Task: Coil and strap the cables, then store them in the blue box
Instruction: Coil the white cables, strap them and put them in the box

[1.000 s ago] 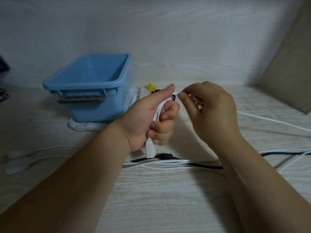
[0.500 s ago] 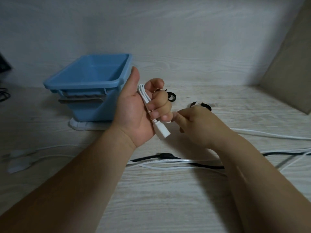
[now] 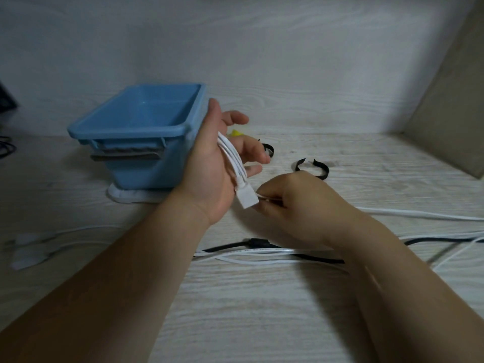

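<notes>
Several cables (image 3: 262,254) across pale woodgrain table (image 3: 235,310), wall (image 3: 262,48) behind.

Left hand (image 3: 209,174) raised, palm inward, fingers (image 3: 252,150) half-curled round cable (image 3: 231,156); right hand (image 3: 296,203) lower, pinching it.

No legible text, label or brand — only faint marks, too blurred to read, on the loose white cable (image 3: 264,251) in front of the blue box (image 3: 131,130).

Blue box (image 3: 146,163): one, at the desk's (image 3: 235,310) back left; black straps (image 3: 318,174): two, mid-desk. Black cable (image 3: 258,242): one; white cable (image 3: 234,159), coiled: one. Further white leads (image 3: 262,260) cross the desk, count unclear.
</notes>
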